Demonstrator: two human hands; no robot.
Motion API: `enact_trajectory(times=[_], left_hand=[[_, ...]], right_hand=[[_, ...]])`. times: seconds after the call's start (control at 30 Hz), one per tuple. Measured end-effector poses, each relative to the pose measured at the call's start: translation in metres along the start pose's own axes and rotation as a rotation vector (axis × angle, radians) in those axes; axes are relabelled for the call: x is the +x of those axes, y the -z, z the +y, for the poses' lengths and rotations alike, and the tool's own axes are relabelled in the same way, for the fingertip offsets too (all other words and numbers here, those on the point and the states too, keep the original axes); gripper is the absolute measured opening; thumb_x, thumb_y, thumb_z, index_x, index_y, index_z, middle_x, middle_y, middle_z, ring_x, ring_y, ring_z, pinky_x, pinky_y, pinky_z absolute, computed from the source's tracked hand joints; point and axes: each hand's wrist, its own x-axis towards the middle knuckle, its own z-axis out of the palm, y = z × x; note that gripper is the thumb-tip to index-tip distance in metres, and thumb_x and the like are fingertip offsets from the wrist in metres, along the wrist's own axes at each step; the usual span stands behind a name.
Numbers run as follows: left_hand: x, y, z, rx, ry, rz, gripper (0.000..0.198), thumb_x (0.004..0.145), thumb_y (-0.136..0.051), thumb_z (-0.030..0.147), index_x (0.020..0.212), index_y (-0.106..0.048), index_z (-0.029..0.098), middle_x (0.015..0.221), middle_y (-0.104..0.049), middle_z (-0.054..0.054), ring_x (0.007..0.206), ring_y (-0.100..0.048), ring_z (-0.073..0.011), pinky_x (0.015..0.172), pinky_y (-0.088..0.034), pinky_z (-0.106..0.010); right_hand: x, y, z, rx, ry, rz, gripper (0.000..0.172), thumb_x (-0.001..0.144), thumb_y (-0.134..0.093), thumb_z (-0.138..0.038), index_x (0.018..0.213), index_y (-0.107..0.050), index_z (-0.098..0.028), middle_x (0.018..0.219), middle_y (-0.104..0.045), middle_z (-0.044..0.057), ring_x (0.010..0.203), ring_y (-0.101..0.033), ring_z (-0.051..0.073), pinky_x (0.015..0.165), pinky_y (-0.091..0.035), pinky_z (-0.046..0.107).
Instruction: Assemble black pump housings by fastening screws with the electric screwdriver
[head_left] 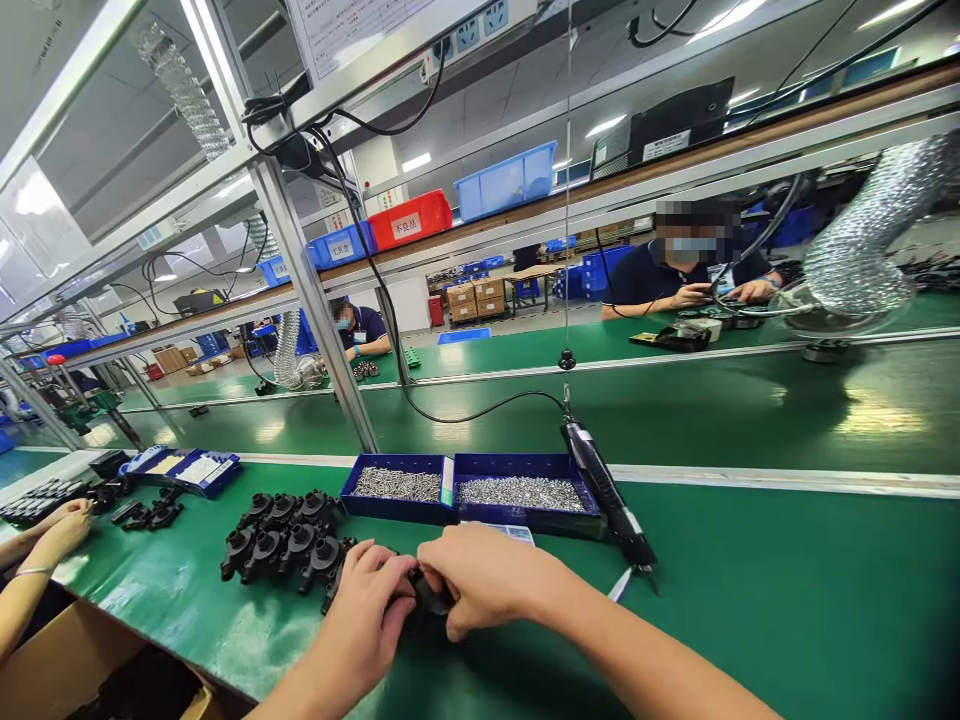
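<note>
My left hand (375,600) is curled around the left side of a black plastic housing (430,598) low over the green bench. My right hand (491,572) bends over the same housing from the right, its fingers closed against it. Most of that part is hidden by my fingers, and whether a small screw is pinched there cannot be seen. Left of my hands, several similar black housings (300,540) stand grouped, round necks upward. Behind my hands are two blue bins, one of longer screws (397,486) and one of small metal pieces (519,492).
A black electric screwdriver (609,498) hangs on a cable, leaning against the right bin. At far left, a co-worker's hands (64,530) work near black parts (154,510). A metal post (311,300) rises behind the housings. Other people sit across the bench.
</note>
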Motion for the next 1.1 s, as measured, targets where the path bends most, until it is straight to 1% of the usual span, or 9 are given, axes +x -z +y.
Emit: enact_trajectory(times=[0.17, 0.27, 0.37, 0.47, 0.57, 0.7, 0.83, 0.93, 1.1], left_hand=[[0.008, -0.001, -0.009, -0.119, 0.079, 0.014, 0.023, 0.091, -0.064, 0.018, 0.111, -0.069, 0.027, 0.097, -0.079, -0.004, 0.113, -0.064, -0.0281, 0.119, -0.03, -0.06], [0.013, 0.002, -0.01, -0.148, 0.1, -0.04, 0.018, 0.089, -0.065, 0.016, 0.102, -0.072, 0.026, 0.089, -0.079, -0.003, 0.115, -0.064, -0.0282, 0.12, -0.028, -0.061], [0.016, 0.008, -0.01, -0.162, 0.106, -0.092, 0.018, 0.087, -0.066, 0.016, 0.099, -0.074, 0.027, 0.09, -0.078, -0.003, 0.118, -0.064, -0.0283, 0.121, -0.026, -0.062], [0.022, 0.017, -0.009, -0.163, 0.093, -0.12, 0.032, 0.088, -0.063, 0.016, 0.116, -0.071, 0.028, 0.114, -0.077, -0.006, 0.132, -0.056, -0.0287, 0.125, -0.016, -0.064], [0.03, 0.026, -0.005, -0.167, 0.085, -0.269, 0.043, 0.087, -0.064, 0.014, 0.126, -0.068, 0.03, 0.124, -0.075, -0.005, 0.146, -0.043, -0.029, 0.125, 0.002, -0.067], [0.037, 0.032, -0.001, -0.179, 0.085, -0.346, 0.045, 0.082, -0.069, 0.014, 0.123, -0.07, 0.034, 0.123, -0.075, -0.002, 0.148, -0.041, -0.0298, 0.123, 0.008, -0.068], [0.04, 0.028, -0.005, -0.217, 0.087, -0.312, 0.037, 0.084, -0.07, 0.017, 0.117, -0.073, 0.033, 0.117, -0.077, -0.002, 0.141, -0.049, -0.0297, 0.123, 0.002, -0.067], [0.053, 0.028, -0.017, -0.168, 0.079, -0.166, 0.024, 0.085, -0.068, 0.018, 0.104, -0.077, 0.029, 0.111, -0.078, -0.003, 0.127, -0.061, -0.0271, 0.125, -0.017, -0.057], [0.104, 0.03, -0.057, -0.001, 0.193, -0.114, 0.014, 0.089, -0.067, 0.021, 0.097, -0.078, 0.022, 0.107, -0.078, -0.006, 0.107, -0.068, -0.0244, 0.102, -0.048, -0.037]], right_hand=[[-0.013, 0.011, 0.002, -0.049, -0.125, -0.009, 0.006, 0.073, -0.083, -0.027, 0.074, -0.08, -0.021, 0.071, -0.077, 0.006, 0.07, -0.071, 0.026, 0.055, -0.039, 0.029], [-0.018, 0.003, -0.002, -0.128, -0.197, 0.01, 0.015, 0.071, -0.084, -0.032, 0.07, -0.08, -0.017, 0.068, -0.076, 0.011, 0.065, -0.072, 0.029, 0.054, -0.042, 0.031], [-0.018, -0.029, -0.011, -0.146, -0.243, 0.048, 0.033, 0.07, -0.087, -0.045, 0.081, -0.082, -0.015, 0.08, -0.079, 0.016, 0.072, -0.076, 0.034, 0.059, -0.049, 0.033], [-0.017, -0.072, -0.015, -0.163, -0.282, 0.177, 0.029, 0.089, -0.071, -0.042, 0.092, -0.082, -0.015, 0.089, -0.081, 0.017, 0.08, -0.078, 0.036, 0.063, -0.051, 0.035], [-0.018, -0.102, -0.014, -0.243, -0.256, 0.262, 0.027, 0.098, -0.055, -0.027, 0.091, -0.079, -0.016, 0.082, -0.08, 0.014, 0.072, -0.078, 0.033, 0.055, -0.045, 0.034], [-0.018, -0.116, -0.009, -0.336, -0.178, 0.314, 0.022, 0.094, -0.054, -0.019, 0.085, -0.074, -0.016, 0.074, -0.078, 0.011, 0.059, -0.075, 0.029, 0.047, -0.03, 0.034], [-0.016, -0.122, -0.006, -0.365, -0.216, 0.356, 0.022, 0.093, -0.052, -0.015, 0.085, -0.073, -0.016, 0.07, -0.077, 0.01, 0.057, -0.074, 0.028, 0.047, -0.026, 0.034], [-0.02, -0.114, -0.002, -0.287, -0.285, 0.335, 0.026, 0.096, -0.052, -0.022, 0.085, -0.075, -0.016, 0.074, -0.078, 0.012, 0.063, -0.075, 0.031, 0.05, -0.03, 0.033], [-0.015, -0.049, 0.023, 0.005, -0.283, 0.134, 0.033, 0.084, -0.073, -0.046, 0.065, -0.074, -0.019, 0.062, -0.073, 0.006, 0.061, -0.07, 0.024, 0.049, -0.033, 0.029]])
